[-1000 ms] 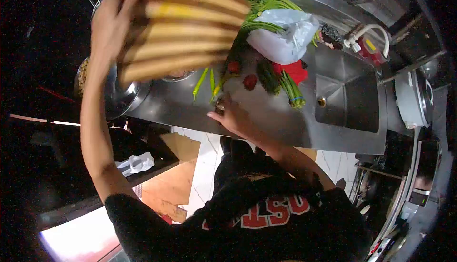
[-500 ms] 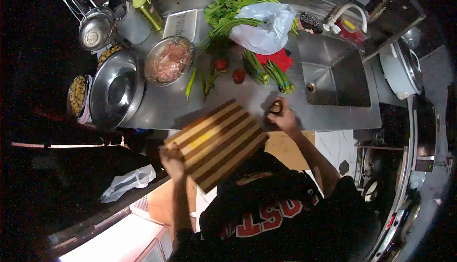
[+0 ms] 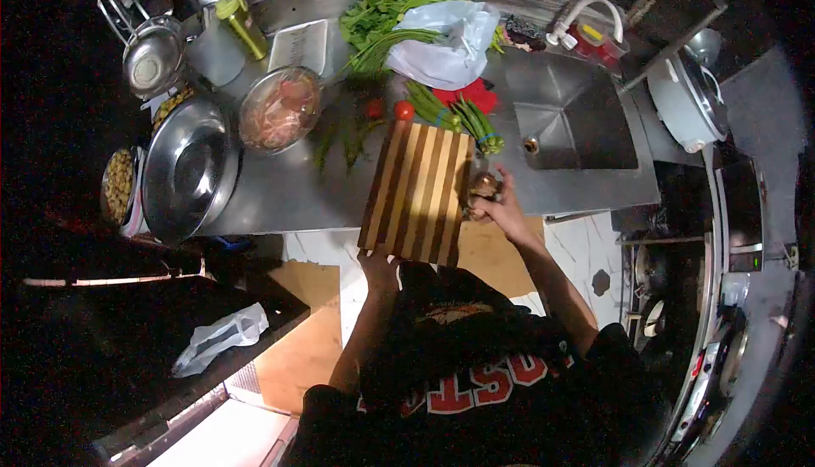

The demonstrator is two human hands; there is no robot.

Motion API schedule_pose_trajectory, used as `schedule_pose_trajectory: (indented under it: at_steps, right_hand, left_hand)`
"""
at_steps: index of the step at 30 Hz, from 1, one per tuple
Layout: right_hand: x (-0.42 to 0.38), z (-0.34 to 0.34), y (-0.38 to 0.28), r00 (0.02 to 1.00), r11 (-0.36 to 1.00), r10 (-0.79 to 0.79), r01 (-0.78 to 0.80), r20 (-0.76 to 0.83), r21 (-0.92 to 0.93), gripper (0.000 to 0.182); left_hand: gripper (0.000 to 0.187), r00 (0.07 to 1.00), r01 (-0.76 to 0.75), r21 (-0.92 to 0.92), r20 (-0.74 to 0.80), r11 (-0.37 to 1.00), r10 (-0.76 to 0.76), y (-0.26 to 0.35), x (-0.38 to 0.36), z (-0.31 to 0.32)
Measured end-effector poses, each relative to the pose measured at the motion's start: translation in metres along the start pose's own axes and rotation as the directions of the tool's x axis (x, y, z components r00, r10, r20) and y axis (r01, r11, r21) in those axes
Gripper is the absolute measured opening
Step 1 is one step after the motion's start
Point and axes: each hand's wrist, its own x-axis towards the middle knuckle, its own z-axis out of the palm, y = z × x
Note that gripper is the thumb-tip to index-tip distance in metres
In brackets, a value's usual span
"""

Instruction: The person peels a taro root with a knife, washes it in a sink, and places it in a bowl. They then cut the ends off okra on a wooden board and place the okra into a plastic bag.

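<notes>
The striped board (image 3: 416, 195) has swung nearer the sink (image 3: 577, 115), lying left of it, its near edge in the left hand's (image 3: 380, 270) grip. The right hand (image 3: 508, 214) clasps a brown lump (image 3: 485, 184); a dipping board could crush the tomato (image 3: 404, 110).

Steel counter (image 3: 284, 199), inset sink (image 3: 586, 119), veined white floor tiles (image 3: 580, 250).

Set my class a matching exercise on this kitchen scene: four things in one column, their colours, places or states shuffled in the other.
Column 1
1. Striped board
2. Tomatoes
3. Bottle
4. Plastic bag on the counter

Column 2
A. Yellow-green
B. Against the leafy greens
C. Held by the left hand
D. Red

Right pairs: 1-C, 2-D, 3-A, 4-B
</notes>
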Motion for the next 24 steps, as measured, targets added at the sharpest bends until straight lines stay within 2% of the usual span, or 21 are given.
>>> schedule_pose_trajectory:
  at_steps: [1, 2, 3, 4, 5, 7, 9, 10, 12, 13, 14, 15, 16, 17, 18, 19, 20, 21, 22, 23, 24]
  right_hand:
    - [0.002, 0.001, 0.001, 1.0, 1.0, -0.003, 0.003, -0.014, 0.001, 0.081]
    - [0.006, 0.0, 0.001, 0.996, 0.996, 0.084, -0.084, 0.029, 0.001, 0.079]
    - [0.009, -0.001, 0.0, 0.983, 0.985, 0.169, -0.17, 0.075, -0.001, 0.078]
    - [0.007, -0.003, -0.007, 0.969, 0.974, 0.218, -0.224, 0.117, 0.035, 0.07]
    - [0.01, -0.006, -0.004, 0.972, 0.976, 0.21, -0.215, 0.107, 0.037, 0.07]
    - [0.017, -0.014, 0.007, 0.919, 0.938, 0.225, -0.294, 0.324, 0.183, 0.063]
    - [0.005, 0.002, -0.038, 0.885, 0.913, 0.278, -0.364, 0.373, 0.185, 0.06]
    - [0.01, 0.004, -0.035, 0.902, 0.963, 0.222, -0.263, 0.37, 0.063, 0.061]
    - [0.011, 0.014, -0.037, 0.938, 0.996, -0.089, 0.092, 0.335, 0.007, 0.062]
    - [0.014, 0.013, -0.045, 0.912, 0.951, -0.261, 0.3, 0.315, -0.081, 0.064]
    - [0.021, 0.003, -0.055, 0.909, 0.947, -0.274, 0.312, 0.314, -0.078, 0.064]
    - [0.026, -0.008, -0.072, 0.794, 0.787, -0.405, 0.555, 0.453, -0.269, 0.066]
    - [0.034, -0.02, -0.088, 0.644, 0.527, -0.465, 0.753, 0.608, -0.394, 0.068]
    - [0.044, -0.036, -0.104, 0.635, 0.519, -0.468, 0.76, 0.614, -0.391, 0.068]
    - [0.057, -0.053, -0.12, 0.54, 0.498, -0.49, 0.818, 0.685, -0.288, 0.069]
    - [0.074, -0.072, -0.132, 0.43, 0.475, -0.506, 0.863, 0.748, -0.174, 0.071]
    - [0.112, -0.102, -0.109, 0.443, 0.349, -0.483, 0.889, 0.756, -0.298, 0.059]
    - [0.152, -0.133, -0.105, 0.372, 0.179, -0.456, 0.928, 0.809, -0.326, 0.05]
    - [0.187, -0.157, -0.128, 0.31, 0.006, -0.42, 0.941, 0.853, -0.339, 0.042]
    - [0.215, -0.183, -0.15, 0.526, 0.274, -0.339, 0.848, 0.78, -0.453, 0.028]
    - [0.249, -0.201, -0.149, 0.46, -0.037, -0.553, 0.819, 0.695, -0.572, 0.028]
  left_hand:
    - [0.063, 0.993, -0.004, 0.083, 0.12, 0.997, -0.006, -0.007, 0.006, -0.006]
    - [0.07, 1.0, 0.0, 0.306, 0.004, 0.952, -0.002, -0.014, 0.019, -0.019]
    - [0.074, 0.966, 0.007, 0.346, -0.246, 0.938, 0.084, -0.003, 0.008, 0.001]
    - [0.073, 0.892, -0.117, 0.682, -0.248, 0.722, 0.379, 0.001, -0.003, 0.01]
    - [0.073, 0.763, -0.161, 0.912, -0.128, 0.378, 0.634, 0.006, -0.012, 0.019]
    - [0.065, 0.713, -0.567, 0.781, 0.308, 0.261, 0.629, 0.04, -0.03, 0.052]
    - [0.055, 0.871, -0.468, 0.441, 0.377, 0.766, 0.315, 0.037, -0.028, 0.085]
    - [0.055, 0.863, -0.478, 0.432, 0.394, 0.765, 0.317, 0.048, -0.033, 0.111]
    - [0.047, 0.895, -0.262, 0.708, 0.432, 0.656, -0.11, 0.075, -0.042, 0.166]
    - [0.047, 0.891, -0.277, 0.704, 0.443, 0.654, -0.1, 0.069, -0.035, 0.179]
    - [0.044, 0.86, -0.271, 0.479, 0.511, 0.835, -0.014, 0.059, -0.026, 0.188]
    - [0.042, 0.83, -0.241, 0.216, 0.551, 0.946, 0.086, 0.046, -0.017, 0.195]
    - [0.051, 0.766, -0.411, 0.428, 0.641, 0.805, 0.05, 0.04, -0.005, 0.194]
    - [0.051, 0.765, -0.418, 0.421, 0.641, 0.805, 0.062, 0.03, 0.002, 0.195]
    - [0.05, 0.737, -0.238, 0.12, 0.669, 0.964, 0.099, 0.028, -0.002, 0.208]
    - [0.049, 0.716, -0.024, -0.2, 0.68, 0.979, 0.157, 0.023, -0.001, 0.221]
    - [0.05, 0.816, 0.058, -0.232, 0.572, 0.971, 0.088, 0.015, 0.007, 0.222]
    - [0.052, 0.891, 0.134, -0.27, 0.454, 0.953, 0.003, 0.01, 0.014, 0.227]
    - [0.055, 0.933, -0.048, -0.166, 0.345, 0.985, 0.104, 0.027, -0.008, 0.258]
    - [0.057, 0.919, -0.041, -0.286, 0.366, 0.957, 0.149, 0.005, 0.014, 0.246]
    - [0.059, 0.907, -0.095, -0.326, 0.36, 0.941, 0.217, 0.001, 0.021, 0.243]
